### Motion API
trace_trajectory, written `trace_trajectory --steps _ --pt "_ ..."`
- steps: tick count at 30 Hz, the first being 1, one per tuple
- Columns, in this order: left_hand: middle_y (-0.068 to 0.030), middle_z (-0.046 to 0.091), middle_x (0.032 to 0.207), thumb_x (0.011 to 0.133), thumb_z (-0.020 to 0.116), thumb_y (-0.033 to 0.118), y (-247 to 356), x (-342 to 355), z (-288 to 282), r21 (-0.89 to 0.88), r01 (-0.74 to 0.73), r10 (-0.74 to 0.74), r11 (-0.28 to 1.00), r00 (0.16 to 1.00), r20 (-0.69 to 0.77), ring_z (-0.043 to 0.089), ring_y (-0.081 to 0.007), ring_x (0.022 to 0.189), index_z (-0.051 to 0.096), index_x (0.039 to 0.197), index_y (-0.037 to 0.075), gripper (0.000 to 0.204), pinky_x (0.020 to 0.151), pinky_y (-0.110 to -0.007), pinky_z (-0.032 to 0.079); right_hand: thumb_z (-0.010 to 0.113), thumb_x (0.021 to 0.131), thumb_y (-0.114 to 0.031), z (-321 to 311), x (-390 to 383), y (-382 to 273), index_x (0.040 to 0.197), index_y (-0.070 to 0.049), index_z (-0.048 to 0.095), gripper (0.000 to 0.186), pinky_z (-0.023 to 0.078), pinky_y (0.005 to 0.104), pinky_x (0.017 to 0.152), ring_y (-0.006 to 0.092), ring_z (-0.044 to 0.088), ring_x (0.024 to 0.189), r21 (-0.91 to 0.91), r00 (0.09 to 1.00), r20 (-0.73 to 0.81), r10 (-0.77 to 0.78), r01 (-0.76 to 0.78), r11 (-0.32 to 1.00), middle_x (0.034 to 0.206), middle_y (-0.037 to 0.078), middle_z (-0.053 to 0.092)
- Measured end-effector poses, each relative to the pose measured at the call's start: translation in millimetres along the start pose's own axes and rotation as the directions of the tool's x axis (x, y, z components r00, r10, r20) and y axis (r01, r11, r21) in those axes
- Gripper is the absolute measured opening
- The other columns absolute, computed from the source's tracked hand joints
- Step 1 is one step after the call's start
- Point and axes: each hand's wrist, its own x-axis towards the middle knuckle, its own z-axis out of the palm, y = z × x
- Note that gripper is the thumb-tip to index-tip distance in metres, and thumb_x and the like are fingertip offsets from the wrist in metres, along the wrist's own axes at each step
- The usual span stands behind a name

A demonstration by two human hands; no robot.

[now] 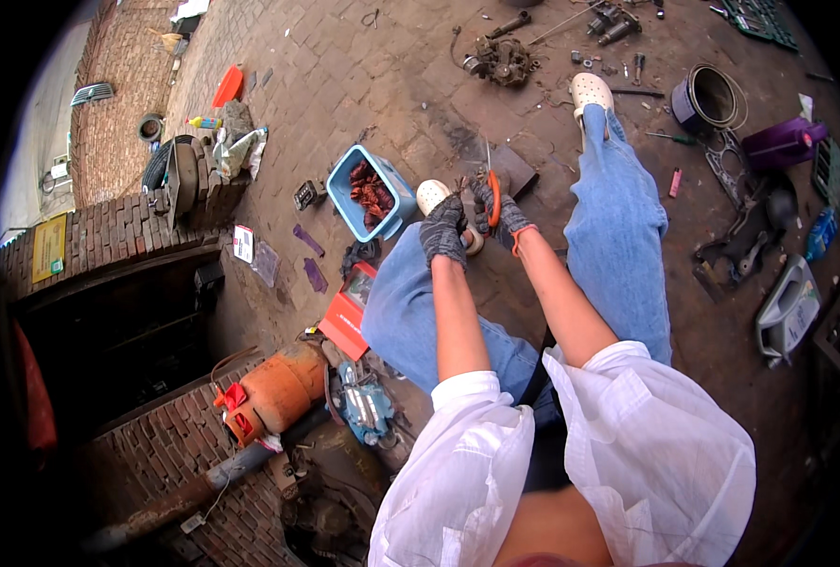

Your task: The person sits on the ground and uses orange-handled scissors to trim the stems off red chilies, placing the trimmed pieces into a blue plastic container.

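- Orange-handled tool (493,194) is in the right hand (508,219), above the floor (391,99) between the person's legs.
- The right hand closes around it; the left hand (443,230) is just beside, fingers curled (whether they grip anything, I cannot tell).
- The work looks under way, with the tool in hand.
- Reddish-brown pieces (371,194) lie inside the blue bin (400,181), perhaps the part done.
- How much is left does not show.
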Motion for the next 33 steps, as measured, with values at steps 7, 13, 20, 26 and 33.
trace_trajectory --steps 7,13,20,26,33 --pt "-0.0015 0.054 0.060 0.071 0.062 0.010 7 -15 9 0.101 -0.052 0.047 0.994 0.998 0.047 0.047 -0.0101 0.047 0.061 0.078 0.002 0.011 0.043 -0.022 0.037 0.057 0.074 -0.025 -8 6 1 0.072 -0.009 0.049 0.019 0.035 0.0248 0.038 0.0130 0.043 0.040 -0.019 1.000 0.009 0.011 -0.011 1.000 0.056 0.002 0.047" --pt "-0.0003 0.048 0.056 0.072 0.060 0.011 -20 23 -6 -0.167 0.190 -0.164 0.967 0.974 0.159 0.044 -0.0116 0.047 0.056 0.078 0.005 0.010 0.043 -0.022 0.036 0.057 0.074 -0.022 -11 9 11 0.074 -0.008 0.049 0.017 0.035 0.0251 0.038 0.0134 0.043 0.041 -0.040 0.999 0.032 0.034 -0.032 0.999 0.056 0.002 0.048" --pt "-0.0007 0.047 0.054 0.072 0.060 0.013 -26 34 0 -0.285 0.188 -0.141 0.940 0.974 0.177 0.042 -0.0135 0.046 0.053 0.073 0.009 0.009 0.042 -0.023 0.034 0.056 0.074 -0.018 -25 13 16 0.076 -0.006 0.049 0.014 0.036 0.0254 0.038 0.0138 0.044 0.041 -0.043 0.999 0.033 0.032 -0.030 0.999 0.055 0.003 0.048" --pt "0.0000 0.049 0.060 0.072 0.060 0.011 -20 39 -2 -0.506 0.202 -0.076 0.838 0.963 0.258 0.046 -0.0129 0.052 0.052 0.077 0.010 0.009 0.046 -0.023 0.037 0.056 0.074 -0.015 -31 12 24 0.078 -0.004 0.049 0.013 0.036 0.0257 0.039 0.0141 0.045 0.042 -0.050 0.999 0.045 0.021 -0.019 0.999 0.055 0.004 0.048" --pt "0.0007 0.053 0.074 0.072 0.057 0.004 -16 25 -3 -0.407 0.186 0.022 0.894 0.890 0.455 0.049 -0.0126 0.065 0.051 0.086 0.008 0.016 0.057 -0.024 0.040 0.056 0.074 -0.010 -16 7 4 0.080 -0.003 0.049 0.012 0.037 0.0260 0.039 0.0145 0.046 0.042 -0.027 0.959 0.064 -0.276 0.278 0.960 0.055 0.005 0.048"
